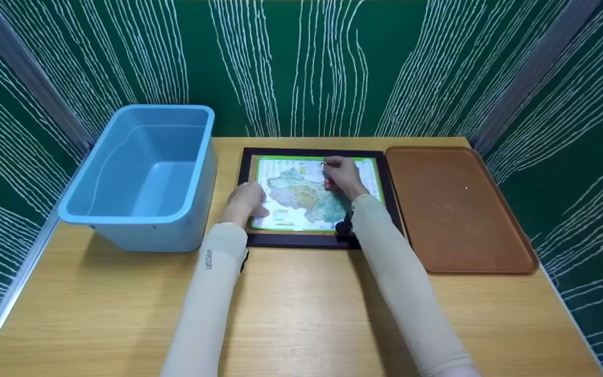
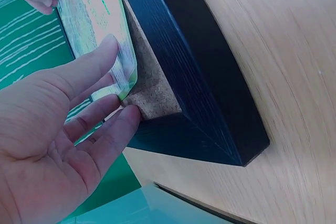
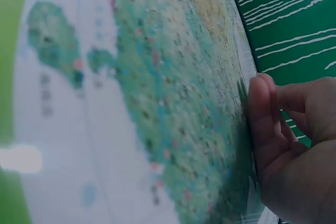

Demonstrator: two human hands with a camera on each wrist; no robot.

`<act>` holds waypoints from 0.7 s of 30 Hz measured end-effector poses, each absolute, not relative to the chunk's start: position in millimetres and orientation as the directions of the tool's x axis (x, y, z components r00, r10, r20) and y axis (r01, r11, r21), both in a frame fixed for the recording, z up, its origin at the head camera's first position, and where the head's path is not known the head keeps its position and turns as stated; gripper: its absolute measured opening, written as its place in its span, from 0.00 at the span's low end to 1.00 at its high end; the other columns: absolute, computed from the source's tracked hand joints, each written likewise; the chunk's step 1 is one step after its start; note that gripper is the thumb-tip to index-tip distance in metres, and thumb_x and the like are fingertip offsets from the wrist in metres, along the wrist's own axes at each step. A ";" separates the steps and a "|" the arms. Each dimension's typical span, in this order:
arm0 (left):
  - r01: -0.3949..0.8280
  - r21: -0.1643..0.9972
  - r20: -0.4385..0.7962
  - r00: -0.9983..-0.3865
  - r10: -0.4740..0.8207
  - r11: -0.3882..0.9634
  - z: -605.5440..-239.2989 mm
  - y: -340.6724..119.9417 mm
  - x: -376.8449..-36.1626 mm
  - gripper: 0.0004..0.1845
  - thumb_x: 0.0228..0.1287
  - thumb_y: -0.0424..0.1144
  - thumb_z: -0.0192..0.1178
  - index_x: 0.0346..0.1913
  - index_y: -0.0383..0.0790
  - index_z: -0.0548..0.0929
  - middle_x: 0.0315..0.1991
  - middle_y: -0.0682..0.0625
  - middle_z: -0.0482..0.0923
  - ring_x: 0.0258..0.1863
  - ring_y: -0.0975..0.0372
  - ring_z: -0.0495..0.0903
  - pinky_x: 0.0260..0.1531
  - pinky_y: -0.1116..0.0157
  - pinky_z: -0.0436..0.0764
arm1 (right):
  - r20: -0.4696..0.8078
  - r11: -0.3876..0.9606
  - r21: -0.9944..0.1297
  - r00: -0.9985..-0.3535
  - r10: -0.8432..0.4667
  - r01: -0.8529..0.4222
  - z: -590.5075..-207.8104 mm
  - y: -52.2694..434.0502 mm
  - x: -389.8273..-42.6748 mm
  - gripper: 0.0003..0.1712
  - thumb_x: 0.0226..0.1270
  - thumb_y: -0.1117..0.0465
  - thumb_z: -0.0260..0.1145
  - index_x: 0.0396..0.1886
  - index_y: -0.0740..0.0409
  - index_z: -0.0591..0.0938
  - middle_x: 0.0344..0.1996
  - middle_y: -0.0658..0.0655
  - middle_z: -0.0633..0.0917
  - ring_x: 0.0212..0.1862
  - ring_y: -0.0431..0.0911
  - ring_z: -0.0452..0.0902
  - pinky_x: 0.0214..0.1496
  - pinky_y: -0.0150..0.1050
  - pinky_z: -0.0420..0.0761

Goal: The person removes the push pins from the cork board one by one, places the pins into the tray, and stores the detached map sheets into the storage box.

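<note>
A map [image 1: 301, 196] with a green border lies on a cork board in a black frame [image 1: 291, 241]. My left hand [image 1: 246, 201] is at the map's left side. In the left wrist view its thumb [image 2: 107, 51] touches the map face, while the other fingers reach the map's corner and the cork [image 2: 157, 95]. Over the map's upper right part, my right hand [image 1: 344, 175] pinches a tiny dark-and-pale thing [image 1: 323, 164], too small to identify. The right wrist view shows the right hand's fingertips [image 3: 260, 87] together at the map's far side, what they hold hidden.
A deep blue bin [image 1: 202, 173] stands left of the frame. To the right, a brown tray [image 1: 458, 220] lies close against the frame. Green walls [image 1: 327, 68] with white lines rise behind and on both sides of the wooden table [image 1: 296, 309].
</note>
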State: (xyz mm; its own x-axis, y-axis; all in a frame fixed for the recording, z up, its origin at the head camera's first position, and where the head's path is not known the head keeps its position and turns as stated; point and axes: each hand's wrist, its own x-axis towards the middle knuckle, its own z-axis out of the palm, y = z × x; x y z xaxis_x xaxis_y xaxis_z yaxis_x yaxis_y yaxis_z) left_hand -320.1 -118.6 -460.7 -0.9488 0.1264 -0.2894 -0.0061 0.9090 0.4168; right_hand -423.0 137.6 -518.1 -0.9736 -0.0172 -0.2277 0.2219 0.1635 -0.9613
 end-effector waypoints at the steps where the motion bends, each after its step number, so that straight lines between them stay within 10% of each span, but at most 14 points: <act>1: 0.002 0.406 -0.289 -0.949 0.130 0.914 -460.2 -117.9 -320.1 0.21 0.63 0.36 0.72 0.59 0.36 0.84 0.60 0.42 0.79 0.61 0.49 0.76 0.60 0.55 0.76 | -0.215 0.191 -0.959 -0.976 -0.011 0.209 -519.1 137.2 -423.1 0.22 0.75 0.65 0.61 0.66 0.59 0.79 0.48 0.60 0.81 0.22 0.43 0.79 0.24 0.34 0.82; 21: 0.019 0.345 -0.321 -0.937 0.137 0.938 -459.3 -114.4 -322.9 0.21 0.64 0.36 0.71 0.59 0.34 0.83 0.60 0.40 0.80 0.60 0.47 0.77 0.60 0.52 0.76 | -0.129 0.522 -0.846 -0.992 0.000 0.110 -514.9 128.5 -425.4 0.17 0.77 0.64 0.57 0.60 0.56 0.82 0.22 0.55 0.79 0.19 0.45 0.74 0.22 0.38 0.75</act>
